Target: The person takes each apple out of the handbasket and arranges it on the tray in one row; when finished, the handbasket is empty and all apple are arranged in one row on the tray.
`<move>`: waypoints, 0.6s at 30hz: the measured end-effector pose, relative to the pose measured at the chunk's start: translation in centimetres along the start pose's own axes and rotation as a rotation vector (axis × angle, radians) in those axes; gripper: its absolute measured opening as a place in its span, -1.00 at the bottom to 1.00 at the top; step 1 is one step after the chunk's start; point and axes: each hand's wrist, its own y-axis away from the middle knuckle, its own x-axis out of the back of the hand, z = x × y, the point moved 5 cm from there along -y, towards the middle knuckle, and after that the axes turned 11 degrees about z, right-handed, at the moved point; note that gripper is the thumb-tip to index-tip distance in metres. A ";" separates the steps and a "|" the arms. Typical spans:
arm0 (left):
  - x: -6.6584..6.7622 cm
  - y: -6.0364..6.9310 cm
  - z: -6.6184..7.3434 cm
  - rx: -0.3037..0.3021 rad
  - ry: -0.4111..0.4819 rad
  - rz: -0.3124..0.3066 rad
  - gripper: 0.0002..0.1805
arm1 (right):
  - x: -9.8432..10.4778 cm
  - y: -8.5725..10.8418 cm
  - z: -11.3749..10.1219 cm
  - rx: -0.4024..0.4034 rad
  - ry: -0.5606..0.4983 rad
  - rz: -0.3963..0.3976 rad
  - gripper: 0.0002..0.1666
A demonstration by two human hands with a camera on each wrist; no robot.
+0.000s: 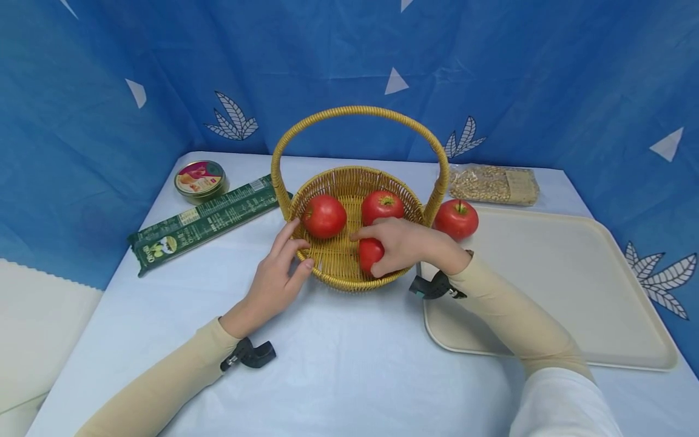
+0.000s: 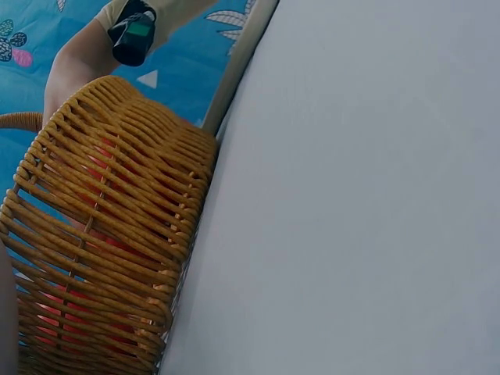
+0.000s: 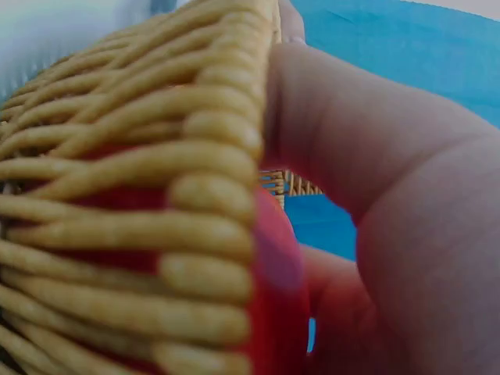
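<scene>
A wicker basket [image 1: 357,284] with a tall arched handle stands mid-table. Inside it are a red apple [image 1: 324,216] at the left, another apple [image 1: 382,205] at the back right, and a third apple [image 1: 371,255] at the front right. My right hand [image 1: 398,243] reaches over the basket's right rim and grips this third apple, its fingers and thumb around the sides. At the left front rim, my left hand [image 1: 277,270] holds the basket with bent fingers and thumb. The right wrist view shows the gripped apple [image 3: 280,289] close behind the woven wall [image 3: 211,234].
Right of the basket lies a beige tray [image 1: 546,285], with an apple [image 1: 456,220] at its back left corner. Behind the tray is a bag of grains [image 1: 491,184]. A green packet [image 1: 207,221] and a round tin [image 1: 200,181] lie at the left.
</scene>
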 end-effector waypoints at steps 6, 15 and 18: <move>-0.2 0.0 0.0 -0.006 0.000 -0.001 -0.37 | 0.3 -0.1 0.4 0.013 0.006 0.009 -0.29; -0.1 0.0 -0.1 0.017 0.004 -0.017 -0.45 | 0.0 -0.1 0.7 0.139 -0.196 0.208 -0.27; -0.1 0.0 -0.1 0.021 0.002 -0.020 -0.47 | -0.4 -0.1 0.8 0.174 -0.280 0.258 -0.31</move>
